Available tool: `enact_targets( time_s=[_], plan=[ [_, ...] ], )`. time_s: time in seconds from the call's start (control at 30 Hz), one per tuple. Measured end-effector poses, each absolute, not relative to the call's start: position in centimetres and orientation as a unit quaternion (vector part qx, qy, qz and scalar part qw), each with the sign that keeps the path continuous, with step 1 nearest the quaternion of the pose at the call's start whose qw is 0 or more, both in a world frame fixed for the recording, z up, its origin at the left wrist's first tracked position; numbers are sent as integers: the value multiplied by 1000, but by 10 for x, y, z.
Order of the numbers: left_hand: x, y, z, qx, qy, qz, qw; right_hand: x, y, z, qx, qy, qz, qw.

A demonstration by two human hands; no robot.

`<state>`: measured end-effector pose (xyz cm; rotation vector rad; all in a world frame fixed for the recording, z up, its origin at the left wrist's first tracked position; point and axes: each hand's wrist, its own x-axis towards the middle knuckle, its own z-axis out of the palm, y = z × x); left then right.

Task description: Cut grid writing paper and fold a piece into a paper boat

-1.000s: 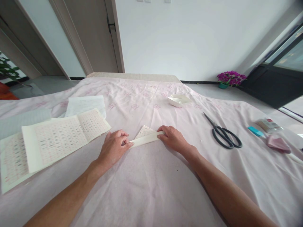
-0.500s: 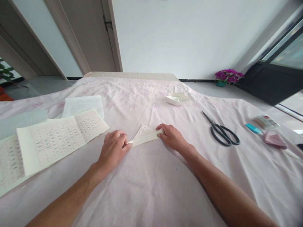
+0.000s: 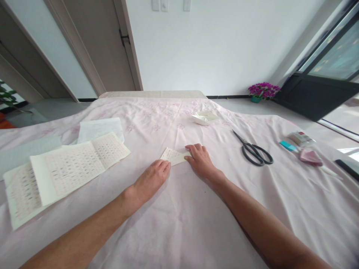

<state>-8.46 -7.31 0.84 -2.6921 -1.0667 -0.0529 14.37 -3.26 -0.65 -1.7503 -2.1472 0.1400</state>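
Note:
A small folded piece of cream paper with a pink grid (image 3: pixel 173 155) lies on the pink cloth (image 3: pixel 179 216) in front of me. My left hand (image 3: pixel 153 178) rests flat on the cloth, fingers stretched out, their tips on the paper's left lower edge. My right hand (image 3: pixel 199 160) lies on the paper's right end, fingers curled down and pressing it to the cloth. Part of the paper is hidden under both hands.
Open sheets of pink-gridded writing paper (image 3: pixel 64 168) lie at the left. A folded white paper shape (image 3: pixel 204 117) sits farther back. Black scissors (image 3: pixel 254 151) lie to the right, then a teal item (image 3: pixel 287 145), a pink item (image 3: pixel 310 157) and a small packet (image 3: pixel 301 138).
My left hand has slid right along the paper's lower edge and flattened out. The raised strip now lies pressed flat. The camera has tilted a little.

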Motion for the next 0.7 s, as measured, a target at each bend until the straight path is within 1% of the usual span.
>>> enact_targets(
  time_s=[0.13,0.23,0.3,0.37,0.53,0.7],
  plan=[
    [-67,-87,9,-894,-422,14,151,137,-45,-4,-626,-756,-44,187],
    [-58,-96,6,-883,-444,9,149,128,-56,-2,-529,-824,-88,182],
    [-57,-98,3,-882,-446,7,155,121,-66,-4,-439,-882,-69,157],
    [-59,-97,-1,-884,-436,1,165,112,-78,-7,-402,-904,-32,139],
    [-74,-96,-5,-889,-420,-19,182,107,-100,-9,-444,-887,14,124],
    [-89,-104,-7,-879,-438,-23,189,124,-99,2,-473,-876,30,93]
  ],
)
